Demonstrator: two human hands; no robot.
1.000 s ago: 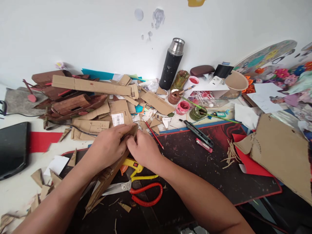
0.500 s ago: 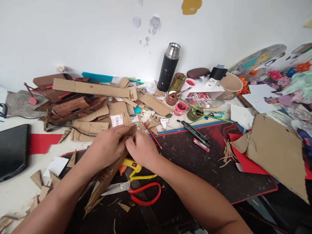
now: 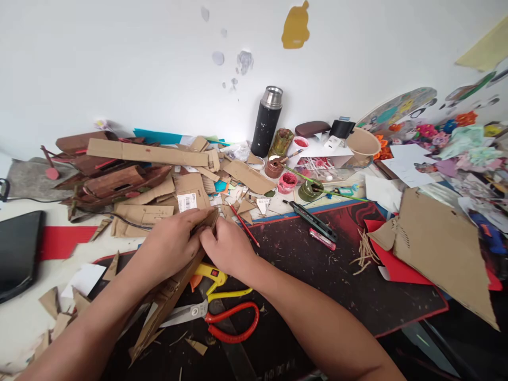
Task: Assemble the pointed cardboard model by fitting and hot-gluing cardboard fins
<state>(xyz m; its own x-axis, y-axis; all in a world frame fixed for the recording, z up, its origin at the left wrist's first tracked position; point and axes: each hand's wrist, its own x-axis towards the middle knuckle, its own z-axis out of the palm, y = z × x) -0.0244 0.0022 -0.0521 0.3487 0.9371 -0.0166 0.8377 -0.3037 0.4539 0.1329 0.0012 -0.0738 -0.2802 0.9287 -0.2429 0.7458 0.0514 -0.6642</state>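
A folded cardboard piece [image 3: 169, 296], long and narrowing toward me, is gripped near its far end by both hands. My left hand [image 3: 170, 243] wraps over its left side, fingers closed. On the right side, my right hand [image 3: 228, 246] pinches the same end, thumb pressed against the cardboard. The fingertips of both hands are partly hidden. Just below and right of the cardboard lie scissors [image 3: 234, 320] with red and yellow handles, blades partly behind the piece. A yellow glue gun [image 3: 210, 272] is partly covered beside my right hand.
Brown boat models [image 3: 119, 180] and cardboard scraps [image 3: 146, 153] crowd the back left. A black thermos [image 3: 265, 127], paint jars [image 3: 288, 182] and a craft knife [image 3: 311, 219] are behind my hands. A large cardboard sheet [image 3: 444, 254] lies at right, a black tablet-like device [image 3: 18, 254] at left.
The view has tilted up slightly and shifted, so the table items appear lower. Both hands keep their hold on the cardboard with almost no visible movement.
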